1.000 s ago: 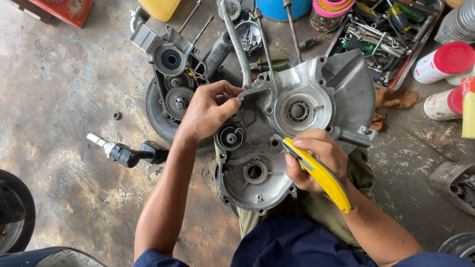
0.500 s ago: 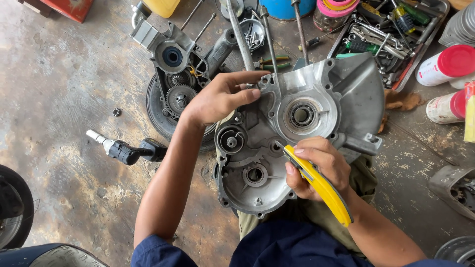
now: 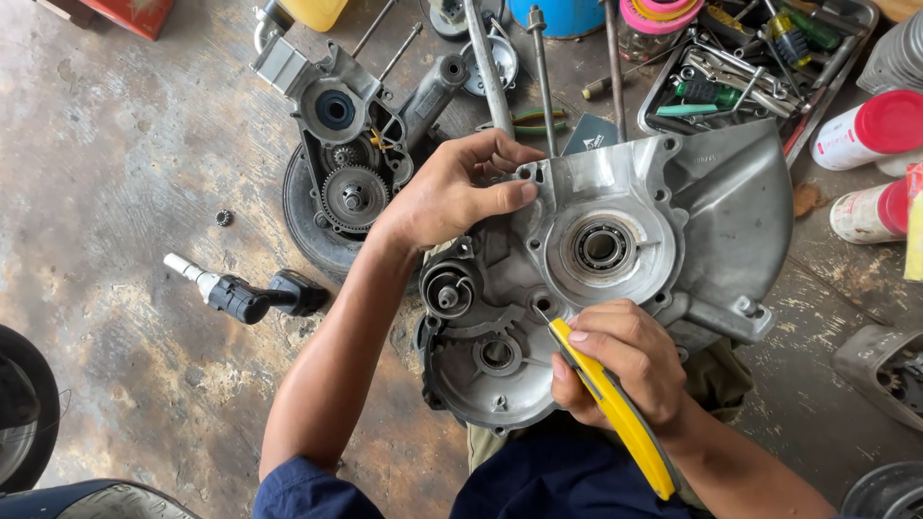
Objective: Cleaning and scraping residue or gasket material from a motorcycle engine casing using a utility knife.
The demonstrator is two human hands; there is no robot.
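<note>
- Casing (image 3: 615, 279), a grey cast engine half, lies across my lap and over the concrete floor (image 3: 125, 192), open face up, with a bearing (image 3: 601, 248) in its round middle seat.
- My left hand (image 3: 452, 192) comes in from the lower left, forearm sloping up across the view, wrist bent, palm down over the casing's upper left edge.
- My right hand (image 3: 620, 360) sits low at the casing's near edge, forearm running off the bottom right corner, knuckles towards me.
- Room on the left: bare floor between my left arm and a black-and-white tool (image 3: 245, 293), which lies well apart from the casing.
- Room above is tight: a second engine half with gears (image 3: 351, 154) lies just beyond my left hand, with long rods (image 3: 538, 77) and pliers (image 3: 534, 120) near the fingers.
- Right side is crowded too: a tool tray (image 3: 740, 72) beyond the casing's top edge, red-capped bottles (image 3: 870, 130) by the far right edge.
- Left grip: fingers curled loosely, thumb stretched flat against the casing rim, fingertips resting at a small lug; nothing is held in it.
- Right grip: fingers wrapped tight round a yellow knife (image 3: 615, 413), its tip touching the casing face just below the bearing seat.
</note>
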